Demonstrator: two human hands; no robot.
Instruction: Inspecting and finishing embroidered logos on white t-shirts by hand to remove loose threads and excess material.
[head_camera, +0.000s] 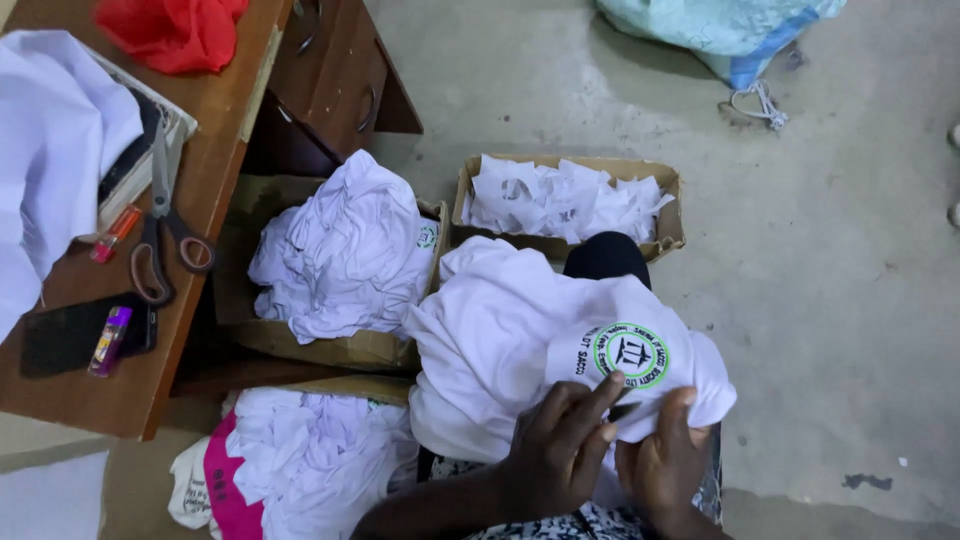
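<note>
A white garment (500, 330) with a round green and black emblem (632, 354) lies bunched on my lap. My left hand (555, 450) rests on its near edge with fingers spread, pressing the cloth. My right hand (665, 460) pinches the cloth just below the emblem. Both hands sit side by side at the bottom of the head view.
A cardboard box (350, 350) holds crumpled white garments (345, 250); a second box (668, 200) holds white paper scraps. More white garments (320, 460) lie on the floor. A wooden desk (200, 120) at left carries scissors (160, 240), two lighters, a phone and red cloth (175, 30).
</note>
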